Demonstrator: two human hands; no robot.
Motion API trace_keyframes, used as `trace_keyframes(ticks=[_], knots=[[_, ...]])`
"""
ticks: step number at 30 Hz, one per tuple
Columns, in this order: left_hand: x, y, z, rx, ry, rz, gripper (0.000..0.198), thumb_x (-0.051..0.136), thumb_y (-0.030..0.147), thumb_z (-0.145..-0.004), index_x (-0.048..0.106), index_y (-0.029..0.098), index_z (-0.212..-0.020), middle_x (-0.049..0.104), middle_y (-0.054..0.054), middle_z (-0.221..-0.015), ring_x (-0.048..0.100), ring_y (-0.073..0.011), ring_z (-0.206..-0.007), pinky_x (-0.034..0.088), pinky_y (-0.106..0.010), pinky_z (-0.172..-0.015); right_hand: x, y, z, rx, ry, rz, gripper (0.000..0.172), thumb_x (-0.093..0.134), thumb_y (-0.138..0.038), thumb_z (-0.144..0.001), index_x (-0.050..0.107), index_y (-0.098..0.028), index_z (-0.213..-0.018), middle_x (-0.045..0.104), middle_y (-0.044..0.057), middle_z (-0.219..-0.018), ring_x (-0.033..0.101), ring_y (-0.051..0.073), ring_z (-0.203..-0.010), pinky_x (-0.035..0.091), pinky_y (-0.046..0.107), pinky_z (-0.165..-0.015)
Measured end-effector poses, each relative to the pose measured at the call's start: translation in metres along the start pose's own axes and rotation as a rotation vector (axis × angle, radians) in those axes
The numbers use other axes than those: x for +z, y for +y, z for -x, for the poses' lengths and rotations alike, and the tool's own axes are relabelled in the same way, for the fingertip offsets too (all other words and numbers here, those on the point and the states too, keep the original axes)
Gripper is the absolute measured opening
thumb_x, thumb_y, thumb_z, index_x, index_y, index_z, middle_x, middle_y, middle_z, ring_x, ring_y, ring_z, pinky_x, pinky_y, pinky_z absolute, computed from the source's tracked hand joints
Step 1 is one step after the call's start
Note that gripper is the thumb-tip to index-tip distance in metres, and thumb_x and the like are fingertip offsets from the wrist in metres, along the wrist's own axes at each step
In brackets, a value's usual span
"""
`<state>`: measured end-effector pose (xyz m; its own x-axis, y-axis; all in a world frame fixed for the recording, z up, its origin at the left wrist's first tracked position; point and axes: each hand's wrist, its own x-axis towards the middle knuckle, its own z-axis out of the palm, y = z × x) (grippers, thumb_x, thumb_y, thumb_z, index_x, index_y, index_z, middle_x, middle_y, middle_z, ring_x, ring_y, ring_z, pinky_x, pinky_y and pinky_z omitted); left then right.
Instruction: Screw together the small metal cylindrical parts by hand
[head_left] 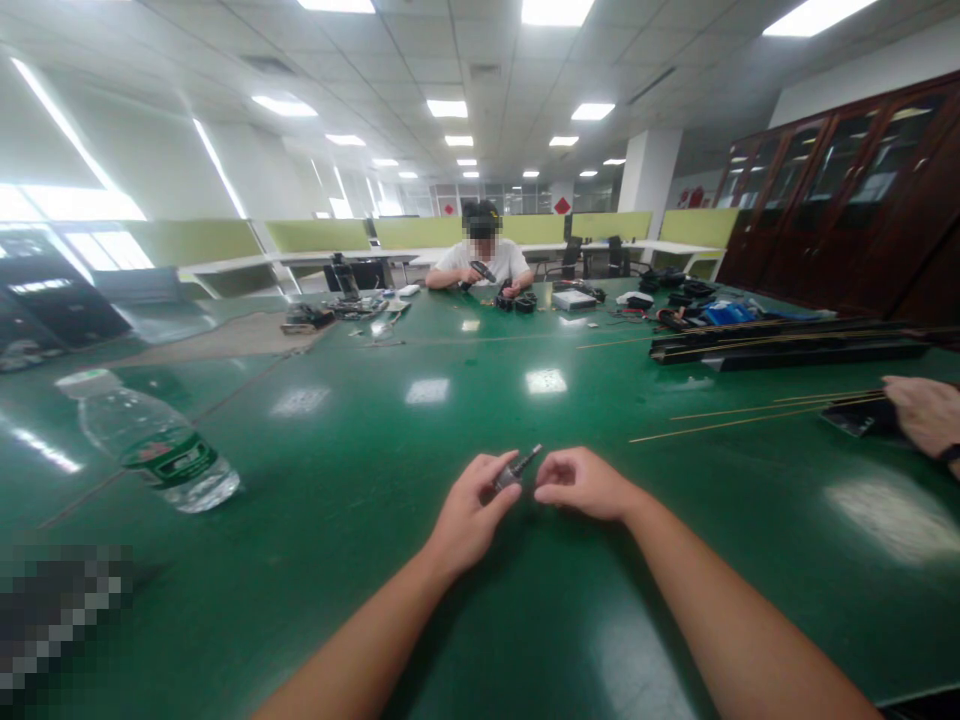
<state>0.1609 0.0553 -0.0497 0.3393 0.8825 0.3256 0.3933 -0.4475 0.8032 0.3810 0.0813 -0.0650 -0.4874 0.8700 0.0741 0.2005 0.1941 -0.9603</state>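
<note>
Above the green table, my left hand (477,508) is closed around a small grey metal part with a thin shaft (529,460). The shaft points up and to the right, beyond the fingertips. My right hand (586,484) is just to the right of that part, with a narrow gap between the two hands. Its fingers are curled in with the thumb close to the index finger. Whatever they may hold is hidden or too small to make out.
A water bottle (161,445) leans at the left on the green table (360,620). Thin brass-coloured rods (720,422) lie at the right near another person's hand (926,412). Black channels (787,345) lie behind. Across the table sits a person (514,260) among tools and parts.
</note>
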Motion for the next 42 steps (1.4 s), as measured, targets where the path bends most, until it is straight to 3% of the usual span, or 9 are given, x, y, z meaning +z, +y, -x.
trace_keyframes(ticks=[6, 14, 24, 29, 42], knots=[[-0.002, -0.002, 0.001, 0.045, 0.021, -0.040, 0.044, 0.057, 0.036, -0.089, 0.054, 0.023, -0.130, 0.061, -0.007, -0.109, 0.058, -0.0196, -0.098, 0.050, -0.035, -0.090, 0.000, 0.004, -0.002, -0.014, 0.022, -0.009, 0.033, 0.079, -0.036, -0.069, 0.064, -0.013, -0.090, 0.063, 0.001, -0.069, 0.057, 0.013, -0.062, 0.046, 0.025, -0.060], [-0.003, -0.003, 0.002, 0.118, 0.004, -0.125, 0.024, 0.063, 0.023, -0.085, 0.061, 0.021, -0.109, 0.063, -0.006, -0.105, 0.060, -0.0189, -0.097, 0.050, -0.033, -0.088, 0.012, -0.005, 0.003, -0.105, 0.059, 0.153, 0.037, 0.077, -0.028, -0.070, 0.064, -0.019, -0.104, 0.069, 0.003, -0.085, 0.062, 0.016, -0.071, 0.048, 0.026, -0.064], [-0.003, -0.004, 0.003, 0.189, -0.001, -0.150, 0.025, 0.064, 0.018, -0.086, 0.060, 0.025, -0.109, 0.062, -0.002, -0.106, 0.057, -0.0160, -0.099, 0.047, -0.031, -0.090, 0.012, -0.017, 0.006, -0.277, 0.216, 0.461, 0.022, 0.071, -0.018, -0.071, 0.070, -0.020, -0.093, 0.069, 0.003, -0.087, 0.062, 0.017, -0.078, 0.048, 0.027, -0.071], [-0.001, -0.004, 0.002, 0.189, -0.007, -0.146, 0.025, 0.063, 0.020, -0.087, 0.060, 0.026, -0.110, 0.062, -0.002, -0.107, 0.057, -0.0156, -0.099, 0.047, -0.030, -0.090, 0.012, -0.016, 0.005, -0.277, 0.230, 0.458, 0.013, 0.069, -0.021, -0.075, 0.071, -0.019, -0.088, 0.069, 0.003, -0.083, 0.062, 0.016, -0.075, 0.047, 0.026, -0.069], [-0.003, -0.005, 0.002, 0.161, 0.011, -0.100, 0.026, 0.063, 0.022, -0.087, 0.062, 0.024, -0.112, 0.062, -0.005, -0.109, 0.059, -0.0176, -0.100, 0.050, -0.033, -0.090, 0.010, -0.013, 0.002, -0.244, 0.233, 0.415, 0.011, 0.070, -0.021, -0.075, 0.071, -0.019, -0.086, 0.070, 0.002, -0.081, 0.062, 0.016, -0.074, 0.045, 0.026, -0.067]])
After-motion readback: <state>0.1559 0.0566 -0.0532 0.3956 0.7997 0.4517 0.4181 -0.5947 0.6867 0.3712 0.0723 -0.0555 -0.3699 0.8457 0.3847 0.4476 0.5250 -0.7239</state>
